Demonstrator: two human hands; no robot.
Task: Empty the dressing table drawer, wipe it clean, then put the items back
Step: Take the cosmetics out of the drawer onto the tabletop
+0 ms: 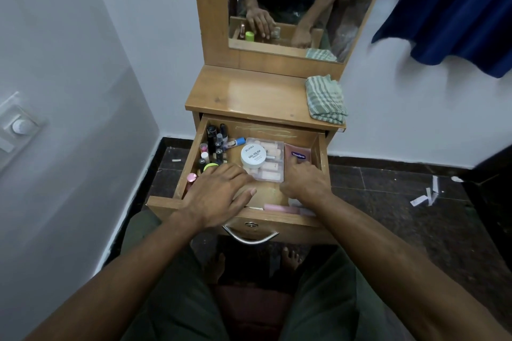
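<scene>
Two bare hands reach into the pulled-out wooden drawer (321, 147) of the dressing table, nearest the viewer. The left hand (219, 191) lies flat with fingers spread and straight, fingertips touching the edge of the clear plastic box of pale nail tips (273, 171), probably steadying or shifting it. The right hand (303, 183) has its fingers bent down onto the purple Vaseline sachet (299, 156); whether it pinches the sachet cannot be told. Further in, a round white nail polish remover tub (252, 156) sits on the box, and dark lipstick and polish bottles (214, 144) stand packed along the left wall. Beyond, the folded green-striped cloth (325, 98) waits on the tabletop, likely for wiping.
</scene>
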